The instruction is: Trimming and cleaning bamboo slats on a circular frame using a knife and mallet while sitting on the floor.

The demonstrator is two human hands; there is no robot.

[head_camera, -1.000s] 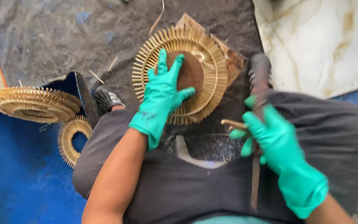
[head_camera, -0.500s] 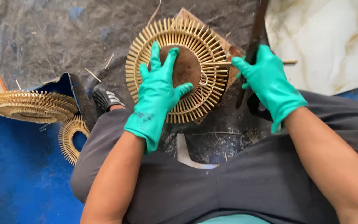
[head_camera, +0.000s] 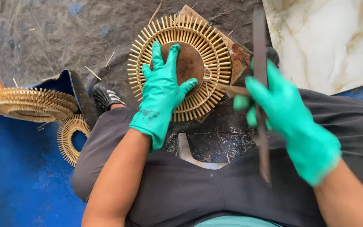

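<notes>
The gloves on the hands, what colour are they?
Green, both gloves: left hand, right hand. Seen best, and only, in the head view.

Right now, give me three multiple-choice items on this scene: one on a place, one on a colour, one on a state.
1. Where does the left hand rest?
A. on the brown centre of the round slat mat
B. on the blue tarp
C. on the white slab

2. What colour are the gloves?
A. yellow
B. green
C. black

3. What is the right hand doing?
A. lying open and empty
B. gripping a long dark blade and a thin strip
C. pressing the stack of mats at the left

Answers:
1. A: the left palm and fingers lie spread on the disc in the mat's middle.
2. B: both hands show the same green gloves.
3. B: the right fingers close round the blade, which runs upright past the hand, with the strip pointing toward the mat.
</notes>
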